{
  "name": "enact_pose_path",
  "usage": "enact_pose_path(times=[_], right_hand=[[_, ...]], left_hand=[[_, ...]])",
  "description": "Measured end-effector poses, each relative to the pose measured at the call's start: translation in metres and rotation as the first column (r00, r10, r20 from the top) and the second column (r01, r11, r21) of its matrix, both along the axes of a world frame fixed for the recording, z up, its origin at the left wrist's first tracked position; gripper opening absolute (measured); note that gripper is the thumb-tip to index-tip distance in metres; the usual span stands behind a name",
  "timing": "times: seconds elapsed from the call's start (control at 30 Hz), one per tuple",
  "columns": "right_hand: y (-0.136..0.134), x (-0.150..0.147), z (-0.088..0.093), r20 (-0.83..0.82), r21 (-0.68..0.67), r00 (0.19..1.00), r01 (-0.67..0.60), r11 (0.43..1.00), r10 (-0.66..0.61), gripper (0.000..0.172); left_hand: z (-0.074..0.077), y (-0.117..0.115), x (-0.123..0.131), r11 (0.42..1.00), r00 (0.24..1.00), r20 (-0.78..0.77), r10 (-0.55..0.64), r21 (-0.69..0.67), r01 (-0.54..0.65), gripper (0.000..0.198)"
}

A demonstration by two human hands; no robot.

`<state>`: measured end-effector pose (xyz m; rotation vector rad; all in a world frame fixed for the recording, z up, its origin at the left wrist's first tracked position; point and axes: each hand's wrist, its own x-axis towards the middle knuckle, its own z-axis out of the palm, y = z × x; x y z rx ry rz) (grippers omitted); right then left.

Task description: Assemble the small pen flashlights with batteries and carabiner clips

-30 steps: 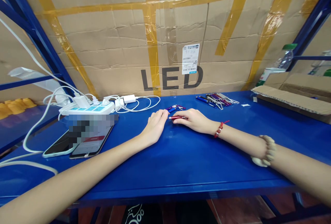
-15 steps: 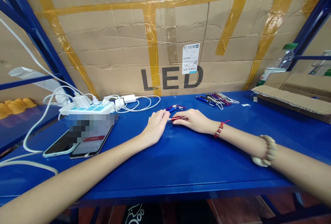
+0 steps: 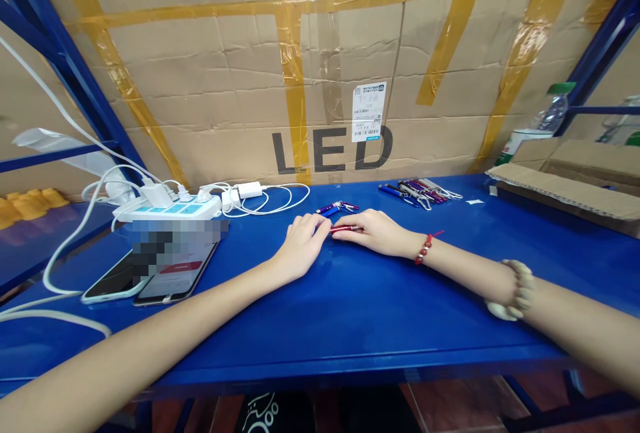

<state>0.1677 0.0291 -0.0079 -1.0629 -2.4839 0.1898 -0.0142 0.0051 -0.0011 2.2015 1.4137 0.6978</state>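
A slim red keychain flashlight point(image 3: 344, 228) lies level between my two hands, just above or on the blue shelf. My right hand point(image 3: 373, 231) is closed round its right end, thumb below and fingers over the top. At the other end, the thumb and fingertips of my left hand point(image 3: 304, 241) pinch the tip, which they hide. Just behind my left fingers lie two blue and purple keychain flashlights point(image 3: 327, 210) with metal clips. Further back to the right is a row of several blue, silver and red keychain flashlights point(image 3: 415, 193) with carabiners.
A white power strip point(image 3: 175, 209) with tangled cables stands at the back left, two phones point(image 3: 170, 276) in front of it. An open cardboard box point(image 3: 565, 189) and a plastic bottle point(image 3: 537, 123) are on the right. A large taped carton point(image 3: 225, 99) forms the back.
My left fingers have shifted slightly right, further over the red flashlight's tip. A little more of the blue flashlight behind them shows. My right hand is nearly unmoved.
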Motion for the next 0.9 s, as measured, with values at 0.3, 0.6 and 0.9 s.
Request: enact_pose_path(times=[0.3, 0.6, 0.9], right_hand=[[-0.0008, -0.0009, 0.0008, 0.016, -0.001, 1.000, 0.000, 1.000, 0.000, 0.034], [0.0007, -0.0002, -0.0001, 0.006, -0.003, 1.000, -0.013, 1.000, 0.013, 0.032], [0.0025, 0.0007, -0.0016, -0.007, 0.000, 1.000, -0.024, 1.000, 0.024, 0.032]], left_hand=[[0.0003, -0.0003, 0.0002, 1.000, 1.000, 0.009, 0.000, -0.007, 0.000, 0.034], [-0.0003, 0.0001, -0.0006, 1.000, 1.000, 0.010, -0.005, -0.002, 0.005, 0.035], [0.0013, -0.0009, -0.0004, 1.000, 1.000, 0.017, -0.008, -0.012, 0.008, 0.034]])
